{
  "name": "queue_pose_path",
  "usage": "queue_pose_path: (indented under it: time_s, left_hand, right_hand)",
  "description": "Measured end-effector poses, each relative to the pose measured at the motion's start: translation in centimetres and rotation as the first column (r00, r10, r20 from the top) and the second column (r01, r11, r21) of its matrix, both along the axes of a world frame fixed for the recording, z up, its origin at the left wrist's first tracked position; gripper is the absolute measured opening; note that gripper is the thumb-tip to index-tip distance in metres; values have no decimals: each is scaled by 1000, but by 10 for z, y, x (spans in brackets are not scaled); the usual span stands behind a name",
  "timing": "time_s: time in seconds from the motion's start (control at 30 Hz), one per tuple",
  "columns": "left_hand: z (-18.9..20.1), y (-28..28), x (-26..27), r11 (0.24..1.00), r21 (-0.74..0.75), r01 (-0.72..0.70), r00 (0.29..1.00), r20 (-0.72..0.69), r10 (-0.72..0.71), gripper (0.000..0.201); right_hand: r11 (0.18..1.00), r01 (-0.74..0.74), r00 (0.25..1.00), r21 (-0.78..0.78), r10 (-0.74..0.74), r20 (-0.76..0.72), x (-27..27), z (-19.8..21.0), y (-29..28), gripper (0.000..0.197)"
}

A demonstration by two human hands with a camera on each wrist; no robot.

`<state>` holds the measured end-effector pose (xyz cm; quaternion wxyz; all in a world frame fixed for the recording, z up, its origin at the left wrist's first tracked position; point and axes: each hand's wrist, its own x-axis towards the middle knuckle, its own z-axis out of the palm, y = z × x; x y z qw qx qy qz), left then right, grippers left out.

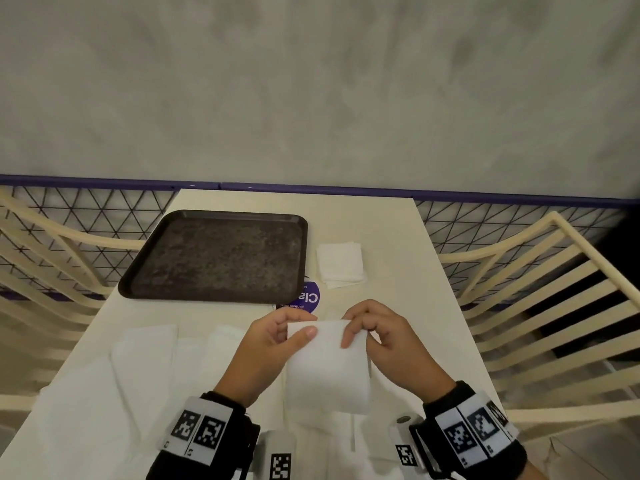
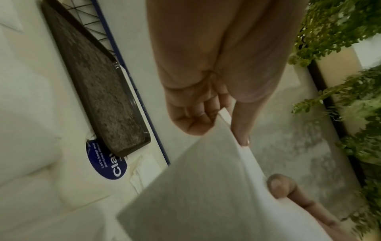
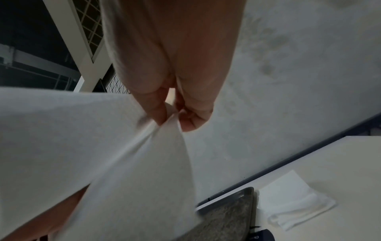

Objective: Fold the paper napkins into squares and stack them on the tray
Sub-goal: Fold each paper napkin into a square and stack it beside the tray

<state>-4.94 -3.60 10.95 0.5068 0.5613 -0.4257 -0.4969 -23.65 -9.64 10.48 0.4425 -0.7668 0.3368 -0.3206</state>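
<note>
Both hands hold one white paper napkin (image 1: 327, 367) up above the near part of the table. My left hand (image 1: 277, 337) pinches its top left corner between thumb and fingers. My right hand (image 1: 370, 336) pinches the top right corner. The left wrist view shows the napkin (image 2: 206, 187) hanging from the left hand (image 2: 218, 124). From the right wrist, the napkin (image 3: 92, 146) is gathered under the right hand (image 3: 173, 117). The dark tray (image 1: 216, 254) lies empty at the far left of the table. A small pile of folded napkins (image 1: 340, 263) sits to the tray's right.
Unfolded white napkins (image 1: 145, 344) lie spread over the near left of the cream table (image 1: 398, 237). A round blue sticker (image 1: 308, 297) peeks from under the tray's near right corner. Cream slatted chairs (image 1: 554, 306) stand on both sides, with a grey wall behind.
</note>
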Motion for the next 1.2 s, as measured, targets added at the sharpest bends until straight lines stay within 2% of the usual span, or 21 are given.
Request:
queue_pose_path:
  time_s: [0.1, 0.17, 0.2, 0.27, 0.37, 0.47, 0.53, 0.6, 0.67, 0.73, 0.83, 1.0, 1.1, 1.2]
  left_hand:
    - [-2, 1, 3, 998, -70, -3, 999, 44, 6, 12]
    - [-4, 2, 6, 990, -141, 10, 985, 171, 14, 11]
    - [-4, 2, 7, 983, -184, 25, 966, 258, 23, 10]
    - [-3, 4, 8, 960, -271, 71, 914, 404, 46, 10]
    - [0, 5, 9, 936, -331, 123, 843, 533, 78, 15]
    - [1, 4, 12, 932, -333, 147, 803, 590, 84, 19]
    - [1, 4, 14, 927, -327, 187, 767, 638, 71, 22]
    - [3, 4, 14, 908, -328, 259, 679, 731, 70, 28]
    - [4, 2, 9, 888, -325, 325, 592, 802, 76, 30]
    - [3, 0, 5, 889, -333, 315, 607, 791, 81, 28]
    - [3, 0, 8, 909, -341, 241, 683, 725, 90, 31]
    - [2, 3, 17, 939, -316, 140, 761, 641, 102, 32]
    - [0, 3, 18, 950, -302, 75, 798, 590, 124, 25]
    - [-4, 1, 8, 972, -205, 115, 879, 477, -4, 31]
  right_hand:
    - [981, -139, 987, 133, 148, -60, -9, 13, -1, 52]
    - [933, -223, 969, 281, 243, -37, -14, 23, -2, 57]
    - [931, -215, 971, 295, 235, -35, -13, 26, -3, 54]
    - [972, -124, 983, 200, 148, -106, -6, 26, -3, 35]
    - [1000, -21, 979, -17, 17, -204, 6, 18, -3, 10]
    - [994, -9, 976, -109, -15, -217, 6, 12, -7, 14]
    - [979, -26, 972, -200, -22, -234, 4, 12, -8, 28]
    - [952, -65, 961, -299, -21, -275, 4, 11, -9, 40]
    - [929, -102, 949, -355, -16, -315, 5, 9, -7, 43]
    - [914, -117, 944, -388, -19, -330, 6, 9, -4, 42]
    - [912, -98, 955, -398, -27, -297, 2, 10, -3, 39]
    - [941, -56, 974, -335, -22, -226, -10, 10, -4, 35]
    - [959, -8, 979, -285, -51, -197, -19, 10, -7, 29]
    - [980, 14, 984, -200, -50, -172, -20, 9, -9, 19]
